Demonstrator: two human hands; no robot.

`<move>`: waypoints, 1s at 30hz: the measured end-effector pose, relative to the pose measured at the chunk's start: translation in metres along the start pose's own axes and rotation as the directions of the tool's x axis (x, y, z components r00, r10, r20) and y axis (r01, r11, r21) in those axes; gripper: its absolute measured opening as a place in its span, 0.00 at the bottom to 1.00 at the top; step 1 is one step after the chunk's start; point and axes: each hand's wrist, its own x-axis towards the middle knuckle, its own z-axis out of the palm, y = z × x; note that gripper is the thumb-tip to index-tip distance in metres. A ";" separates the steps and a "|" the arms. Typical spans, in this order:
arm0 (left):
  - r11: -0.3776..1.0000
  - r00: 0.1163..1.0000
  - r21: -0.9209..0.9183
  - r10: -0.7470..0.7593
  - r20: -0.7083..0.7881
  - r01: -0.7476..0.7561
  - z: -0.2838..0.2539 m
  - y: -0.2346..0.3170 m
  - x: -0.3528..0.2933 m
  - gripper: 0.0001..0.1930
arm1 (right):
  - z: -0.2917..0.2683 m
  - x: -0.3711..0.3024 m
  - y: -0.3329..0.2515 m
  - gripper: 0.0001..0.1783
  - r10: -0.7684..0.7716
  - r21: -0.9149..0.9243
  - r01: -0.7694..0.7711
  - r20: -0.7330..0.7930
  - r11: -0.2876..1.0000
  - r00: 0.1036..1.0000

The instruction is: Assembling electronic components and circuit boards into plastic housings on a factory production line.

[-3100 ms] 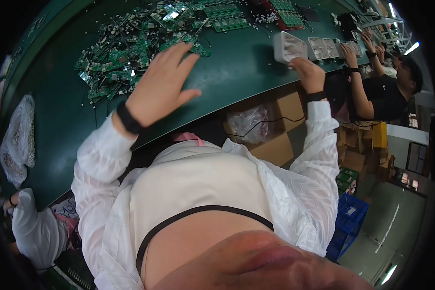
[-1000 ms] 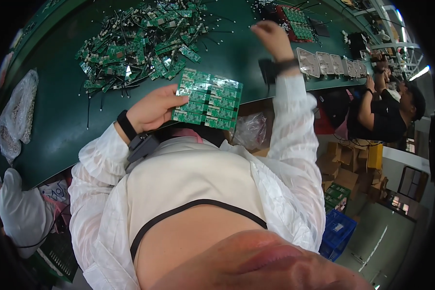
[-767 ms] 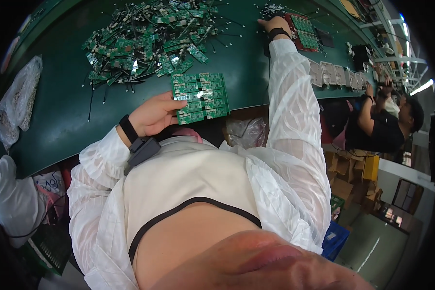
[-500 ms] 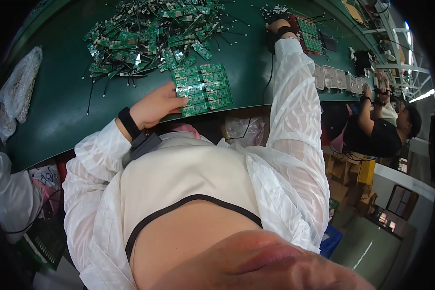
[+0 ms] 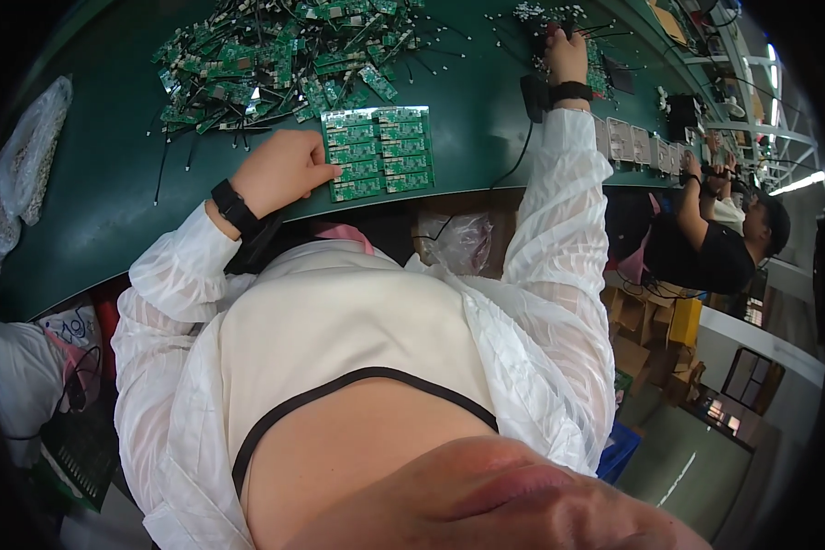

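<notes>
Close by, the left hand [image 5: 284, 170] rests on the green worktop [image 5: 110, 183], its curled fingers gripping the left edge of a green circuit panel [image 5: 380, 151] lying flat near the front edge. Beyond it sprawls a heap of small boards [image 5: 266, 55]. Farther off, the right hand [image 5: 566, 55] reaches into a wired cluster [image 5: 545, 16]; whether its fingers grip anything cannot be told.

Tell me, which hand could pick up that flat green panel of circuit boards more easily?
Probably the left hand: it already rests on the dark green table, touching the left edge of the flat green panel of circuit boards. The right hand is stretched far away, among black wires and small parts.
</notes>
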 end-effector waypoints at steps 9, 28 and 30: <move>0.949 0.954 -0.148 0.258 -0.152 -0.280 -0.013 0.027 0.006 0.14 | -0.047 -0.043 -0.043 0.06 -0.085 0.801 -0.594 0.598 0.076 0.797; 0.112 0.964 -0.974 0.200 -0.174 -0.199 0.026 0.048 0.035 0.21 | -0.035 -0.268 -0.255 0.15 -0.260 0.401 0.019 0.558 0.916 0.788; -0.041 0.977 -0.978 0.061 -0.206 -0.204 0.025 0.036 0.024 0.21 | -0.039 -0.265 -0.245 0.15 -0.275 0.429 0.046 0.490 0.902 0.827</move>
